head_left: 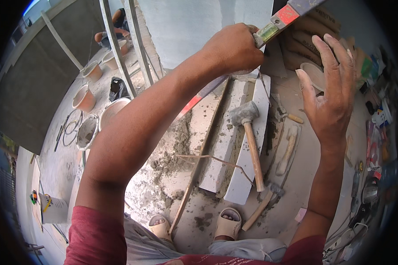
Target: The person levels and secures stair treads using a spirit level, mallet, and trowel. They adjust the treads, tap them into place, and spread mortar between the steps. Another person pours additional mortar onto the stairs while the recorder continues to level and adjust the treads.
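My left hand [239,49] is closed around a long spirit level [288,16] with red and grey parts and a greenish vial. The level runs diagonally, its lower end passing behind my left forearm. Raised at the right, my right hand [331,90] has its fingers spread and holds nothing. Below the hands lie pale block strips [243,179] with mortar along them. On these rests a rubber mallet [244,114] with a wooden handle. Beside them are a float [288,152], a small trowel [292,118] and a hammer [265,206]. A pale upright panel [185,31] stands ahead.
Spilled mortar [163,176] and a thin wooden strip [194,181] lie near my feet. Several buckets [84,99] stand at left, near slanted metal posts [119,53]. Another person [115,33] crouches farther back. Stacked brown bags [300,48] and assorted tools [371,190] line the right.
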The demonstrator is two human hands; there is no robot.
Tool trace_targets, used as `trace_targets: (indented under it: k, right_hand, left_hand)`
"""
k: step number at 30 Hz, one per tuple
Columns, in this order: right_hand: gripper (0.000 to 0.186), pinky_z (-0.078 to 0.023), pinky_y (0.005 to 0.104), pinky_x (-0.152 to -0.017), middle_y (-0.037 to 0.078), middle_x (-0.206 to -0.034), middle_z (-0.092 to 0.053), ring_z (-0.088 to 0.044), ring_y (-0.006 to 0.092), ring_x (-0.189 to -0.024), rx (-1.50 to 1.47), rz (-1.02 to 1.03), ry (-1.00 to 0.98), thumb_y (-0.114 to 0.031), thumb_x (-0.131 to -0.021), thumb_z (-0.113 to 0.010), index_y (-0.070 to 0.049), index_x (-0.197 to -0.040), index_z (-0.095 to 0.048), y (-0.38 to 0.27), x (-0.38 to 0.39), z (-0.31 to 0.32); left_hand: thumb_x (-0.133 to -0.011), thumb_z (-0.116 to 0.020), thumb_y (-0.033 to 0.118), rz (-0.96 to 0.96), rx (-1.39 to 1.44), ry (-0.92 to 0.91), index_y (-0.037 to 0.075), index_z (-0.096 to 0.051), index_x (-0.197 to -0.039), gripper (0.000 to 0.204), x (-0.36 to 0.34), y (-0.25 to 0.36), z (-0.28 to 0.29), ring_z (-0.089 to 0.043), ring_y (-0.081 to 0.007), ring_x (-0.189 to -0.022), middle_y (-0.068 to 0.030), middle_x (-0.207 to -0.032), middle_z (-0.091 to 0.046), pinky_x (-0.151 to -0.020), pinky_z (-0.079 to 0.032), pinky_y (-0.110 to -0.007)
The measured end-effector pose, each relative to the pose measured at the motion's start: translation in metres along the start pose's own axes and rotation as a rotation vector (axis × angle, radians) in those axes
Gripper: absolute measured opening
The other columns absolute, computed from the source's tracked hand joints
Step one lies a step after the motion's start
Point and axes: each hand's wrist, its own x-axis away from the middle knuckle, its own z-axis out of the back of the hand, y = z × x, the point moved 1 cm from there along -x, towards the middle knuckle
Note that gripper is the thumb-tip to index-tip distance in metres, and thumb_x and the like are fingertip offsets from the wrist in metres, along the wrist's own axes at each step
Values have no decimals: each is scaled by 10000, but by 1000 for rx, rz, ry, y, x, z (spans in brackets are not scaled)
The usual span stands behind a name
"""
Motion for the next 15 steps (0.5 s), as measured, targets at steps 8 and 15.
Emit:
trace_targets:
  k: [8,15]
  right_hand:
    - [462,-442,445,-934,115,-1122,-661,-612,333,-1062,-210,-108,-366,-135,-787,-768,-72,-1226,-636,46,40,-53]
    - [454,-462,450,-907,161,-1133,-665,-608,374,-1069,-203,-288,-345,-143,-812,-756,-38,-1236,-631,154,106,-130]
  left_hand:
    - [-861,-695,194,-156,-542,-129,47,-606,-1328,497,26,-25,-3,-657,-306,-1121,-172,-1194,-675,-1013,-509,-443]
    - [-799,-819,342,-83,-427,-261,165,-454,-1473,787,175,-22,39,-429,-339,-1407,-146,-1510,-453,-1182,-343,-512]
